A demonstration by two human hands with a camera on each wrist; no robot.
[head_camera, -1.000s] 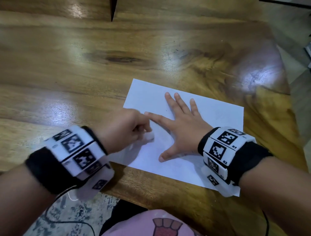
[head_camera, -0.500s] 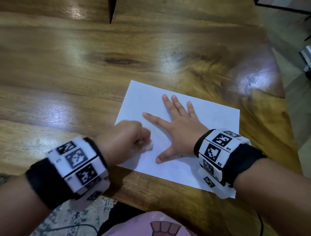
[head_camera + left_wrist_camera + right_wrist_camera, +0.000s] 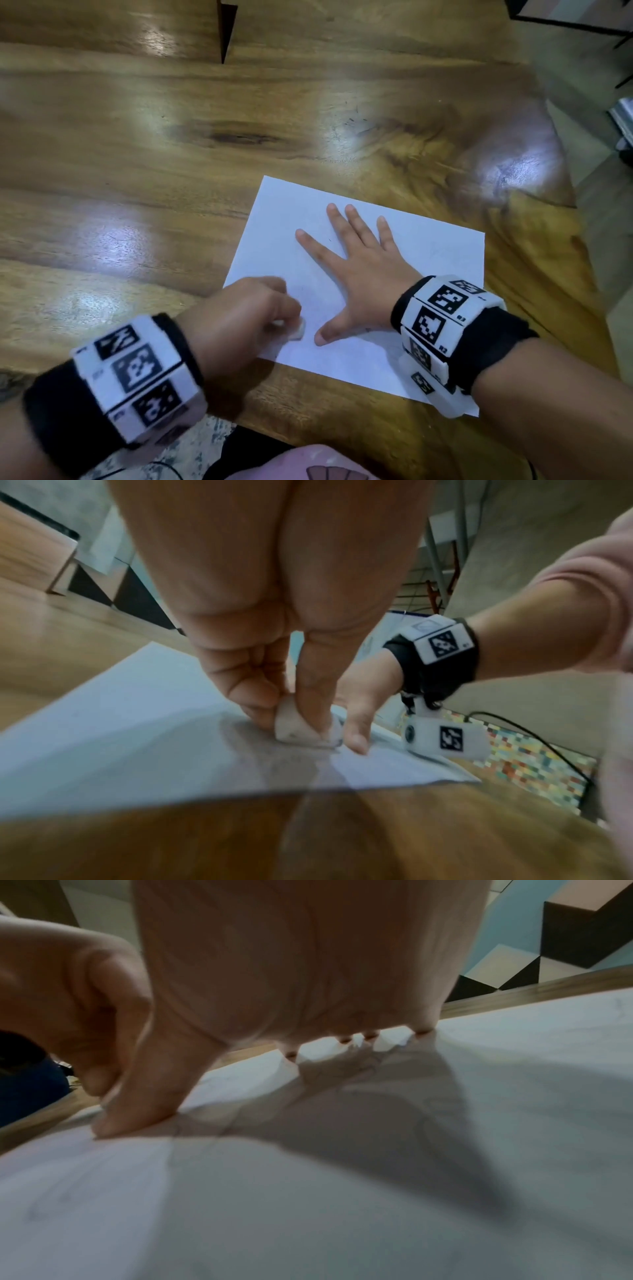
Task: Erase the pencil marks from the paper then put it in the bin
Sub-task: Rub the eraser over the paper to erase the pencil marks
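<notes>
A white sheet of paper (image 3: 428, 260) lies flat on the wooden table, near its front edge. My right hand (image 3: 356, 270) lies on the sheet with fingers spread and straight, pressing it down. My left hand (image 3: 246, 315) pinches a small white eraser (image 3: 297, 331) between thumb and fingers, its tip against the paper's near left part. The left wrist view shows the eraser (image 3: 293, 727) on the paper (image 3: 120, 723), close to the right thumb. Faint pencil lines show on the paper (image 3: 514, 1096) in the right wrist view, under and around the right hand (image 3: 294, 969). No bin is in view.
The wooden table (image 3: 171, 154) stretches far and left of the sheet. Its right edge drops to a tiled floor (image 3: 609, 192). A patterned rug (image 3: 527, 761) and a black cable (image 3: 548, 745) lie below the front edge.
The left hand with the eraser has moved toward me and down the paper's left part. The right hand stays pressed on the sheet.
</notes>
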